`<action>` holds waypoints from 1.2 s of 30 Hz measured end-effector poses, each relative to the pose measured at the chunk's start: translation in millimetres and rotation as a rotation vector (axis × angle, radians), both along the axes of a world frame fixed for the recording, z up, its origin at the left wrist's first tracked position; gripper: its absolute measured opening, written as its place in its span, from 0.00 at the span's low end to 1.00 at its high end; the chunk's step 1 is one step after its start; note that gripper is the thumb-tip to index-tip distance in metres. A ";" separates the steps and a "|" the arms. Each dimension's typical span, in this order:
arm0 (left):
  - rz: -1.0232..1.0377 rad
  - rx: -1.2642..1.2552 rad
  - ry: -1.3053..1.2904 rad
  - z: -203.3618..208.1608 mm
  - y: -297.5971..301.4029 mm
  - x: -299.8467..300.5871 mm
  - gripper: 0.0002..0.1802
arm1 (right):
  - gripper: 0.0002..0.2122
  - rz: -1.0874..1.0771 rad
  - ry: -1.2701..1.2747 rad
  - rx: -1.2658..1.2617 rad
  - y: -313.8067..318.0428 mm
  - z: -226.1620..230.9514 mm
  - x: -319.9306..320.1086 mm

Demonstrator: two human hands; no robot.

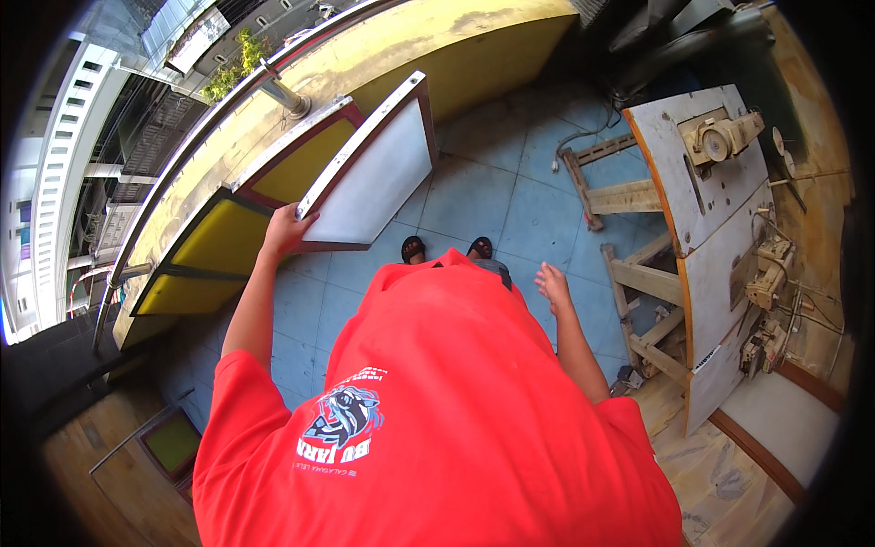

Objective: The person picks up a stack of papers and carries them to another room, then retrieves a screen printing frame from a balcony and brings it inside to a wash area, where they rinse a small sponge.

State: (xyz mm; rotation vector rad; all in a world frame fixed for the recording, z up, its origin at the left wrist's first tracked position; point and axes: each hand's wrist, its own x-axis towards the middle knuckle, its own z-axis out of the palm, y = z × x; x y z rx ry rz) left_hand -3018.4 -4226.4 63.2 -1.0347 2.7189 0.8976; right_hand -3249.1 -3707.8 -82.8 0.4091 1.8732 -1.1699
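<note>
My left hand [286, 230] grips the near corner of a framed panel [378, 169], its fingers closed over the edge. The panel has a pale, smooth face and a dark red frame with whitish outer edges. It stands tilted in front of another red-framed panel [310, 164], whose middle shows yellow. Farther left, a dark-framed panel [215, 239] leans against the low yellow wall. Over the floor on my right, my right hand [552, 282] hangs with fingers apart and nothing in it. Whether the gripped panel's lower edge touches the floor I cannot tell.
On the right stands a workbench [706, 283] with a pale top, wooden legs and machines [725, 137] mounted on it. A cable and plug [558, 162] lie near its legs. The yellow wall [456, 50] carries a metal railing. Blue tiles [538, 219] cover the floor.
</note>
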 end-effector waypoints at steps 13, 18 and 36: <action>-0.116 -0.175 -0.184 -34.7 65.7 10.9 0.17 | 0.28 1.055 0.885 0.059 -131.2 75.6 -40.2; -0.148 -0.202 -0.171 -38.1 48.2 43.7 0.17 | 0.33 1.374 1.178 -0.079 -250.6 113.4 -16.3; 0.770 -0.224 0.223 7.9 -48.5 189.7 0.45 | 0.10 1.640 1.123 -0.285 -538.4 38.5 70.7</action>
